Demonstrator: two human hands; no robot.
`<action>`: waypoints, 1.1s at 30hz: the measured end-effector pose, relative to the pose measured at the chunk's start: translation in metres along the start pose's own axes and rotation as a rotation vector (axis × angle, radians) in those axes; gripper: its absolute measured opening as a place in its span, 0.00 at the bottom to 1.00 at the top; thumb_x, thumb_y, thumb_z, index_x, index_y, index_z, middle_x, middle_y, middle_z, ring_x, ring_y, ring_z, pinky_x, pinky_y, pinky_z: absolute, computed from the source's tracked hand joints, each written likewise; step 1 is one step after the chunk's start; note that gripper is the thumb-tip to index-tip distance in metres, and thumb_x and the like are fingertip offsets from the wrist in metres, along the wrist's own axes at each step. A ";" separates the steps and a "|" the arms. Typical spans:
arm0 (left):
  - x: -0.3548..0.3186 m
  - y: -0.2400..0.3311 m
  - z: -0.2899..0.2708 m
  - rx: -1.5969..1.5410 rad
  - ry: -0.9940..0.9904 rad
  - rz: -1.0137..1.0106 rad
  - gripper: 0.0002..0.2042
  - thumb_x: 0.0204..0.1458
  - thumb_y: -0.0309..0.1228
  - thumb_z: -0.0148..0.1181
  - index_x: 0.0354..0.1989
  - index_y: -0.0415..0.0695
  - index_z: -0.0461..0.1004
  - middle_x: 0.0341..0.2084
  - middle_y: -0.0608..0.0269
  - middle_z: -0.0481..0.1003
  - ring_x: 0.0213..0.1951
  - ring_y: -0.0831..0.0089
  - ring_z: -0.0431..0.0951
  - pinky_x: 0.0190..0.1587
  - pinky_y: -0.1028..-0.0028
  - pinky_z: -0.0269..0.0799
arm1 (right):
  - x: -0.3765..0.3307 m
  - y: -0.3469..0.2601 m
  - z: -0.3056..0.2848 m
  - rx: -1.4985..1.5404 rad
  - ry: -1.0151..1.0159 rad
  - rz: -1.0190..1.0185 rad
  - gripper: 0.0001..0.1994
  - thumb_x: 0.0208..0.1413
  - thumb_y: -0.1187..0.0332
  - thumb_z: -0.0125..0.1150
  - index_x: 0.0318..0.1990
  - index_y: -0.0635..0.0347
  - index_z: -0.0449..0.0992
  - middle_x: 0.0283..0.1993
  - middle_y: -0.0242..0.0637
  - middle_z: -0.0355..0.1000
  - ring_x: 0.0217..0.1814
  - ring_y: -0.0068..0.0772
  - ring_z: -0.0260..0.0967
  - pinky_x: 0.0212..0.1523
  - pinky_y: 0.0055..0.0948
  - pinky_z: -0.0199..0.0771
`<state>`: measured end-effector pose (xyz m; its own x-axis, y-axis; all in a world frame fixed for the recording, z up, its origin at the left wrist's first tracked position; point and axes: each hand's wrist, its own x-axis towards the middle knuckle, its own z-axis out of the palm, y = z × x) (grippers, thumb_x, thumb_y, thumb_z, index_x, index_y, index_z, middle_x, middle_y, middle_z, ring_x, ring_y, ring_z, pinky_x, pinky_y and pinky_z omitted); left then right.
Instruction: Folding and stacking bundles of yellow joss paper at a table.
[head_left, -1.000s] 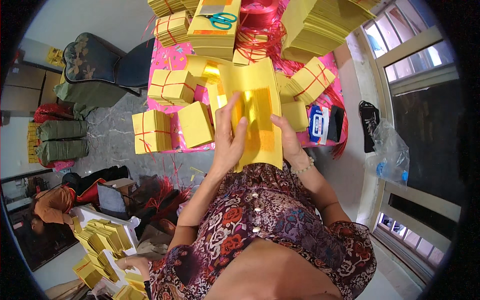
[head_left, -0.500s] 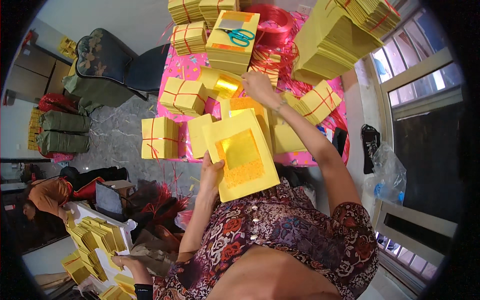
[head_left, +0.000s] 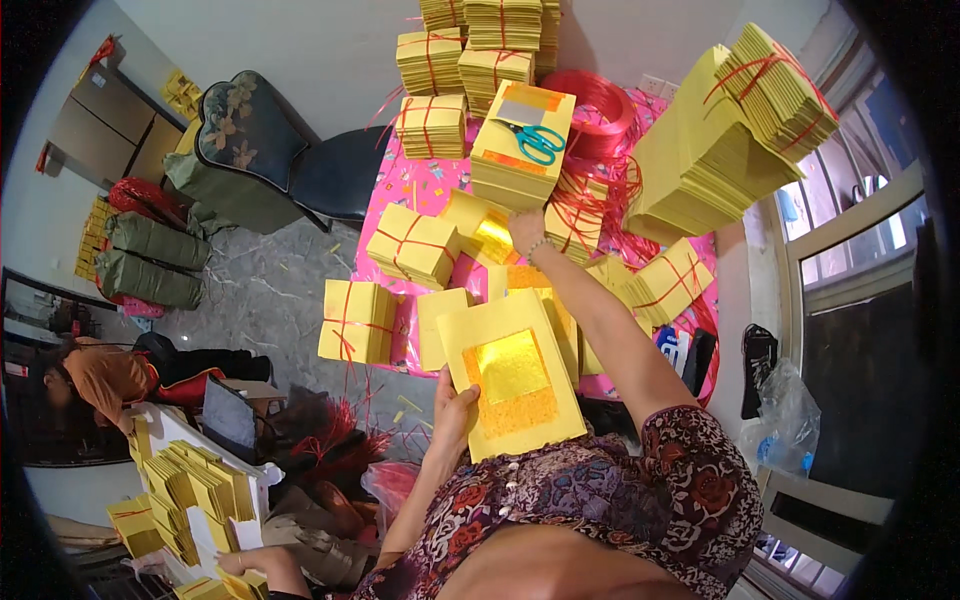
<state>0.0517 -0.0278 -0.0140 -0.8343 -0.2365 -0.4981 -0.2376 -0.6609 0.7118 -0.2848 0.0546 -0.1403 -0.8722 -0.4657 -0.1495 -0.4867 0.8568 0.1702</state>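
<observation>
My left hand (head_left: 457, 412) is closed on the near-left edge of yellow joss paper (head_left: 512, 425), its thumb on top. The paper has a gold foil square over an orange patch and is held tilted before my chest. My right hand (head_left: 526, 232) reaches over the table beside a yellow sheet with gold foil (head_left: 492, 236); its fingers are bent down and mostly hidden, so I cannot see whether they grip anything. More yellow paper with an orange patch (head_left: 527, 277) stands just behind the held paper. Teal-handled scissors (head_left: 538, 143) lie on a tall yellow paper stack (head_left: 512, 182).
Bundles tied with red string (head_left: 412, 243) crowd the pink tablecloth (head_left: 385, 215). A red ribbon coil (head_left: 600, 105) and a tall paper pile (head_left: 690, 150) stand at the back. A dark chair (head_left: 340, 172) is left. Another person (head_left: 110, 385) is by a white table with yellow bundles.
The whole view has shifted, so the table things sit lower and further right. My left hand still holds the paper; my right hand remains near the gold foil sheet.
</observation>
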 end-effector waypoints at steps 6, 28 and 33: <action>0.009 -0.002 -0.009 -0.017 -0.008 -0.010 0.29 0.49 0.10 0.41 0.61 0.42 0.49 0.56 0.51 0.61 0.57 0.63 0.65 0.57 0.68 0.62 | 0.012 -0.008 0.013 -0.005 0.044 0.063 0.10 0.52 0.68 0.49 0.40 0.60 0.68 0.37 0.40 0.75 0.42 0.36 0.72 0.45 0.37 0.61; 0.028 -0.011 0.000 0.121 -0.176 0.043 0.33 0.46 0.08 0.38 0.63 0.45 0.53 0.63 0.58 0.52 0.60 0.67 0.59 0.56 0.74 0.61 | -0.112 0.059 -0.149 0.590 0.754 -0.100 0.06 0.55 0.73 0.47 0.39 0.63 0.64 0.33 0.47 0.70 0.34 0.49 0.70 0.26 0.39 0.72; 0.036 -0.005 0.012 0.130 -0.116 0.109 0.24 0.49 0.12 0.38 0.57 0.35 0.62 0.56 0.55 0.64 0.56 0.69 0.66 0.56 0.74 0.62 | -0.203 0.084 -0.142 1.208 0.506 0.011 0.07 0.59 0.70 0.49 0.43 0.60 0.65 0.35 0.40 0.70 0.31 0.29 0.69 0.29 0.27 0.70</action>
<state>0.0172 -0.0246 -0.0297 -0.9084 -0.2129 -0.3598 -0.1989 -0.5367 0.8200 -0.1551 0.1897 0.0423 -0.9260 -0.2624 0.2715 -0.3597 0.3946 -0.8455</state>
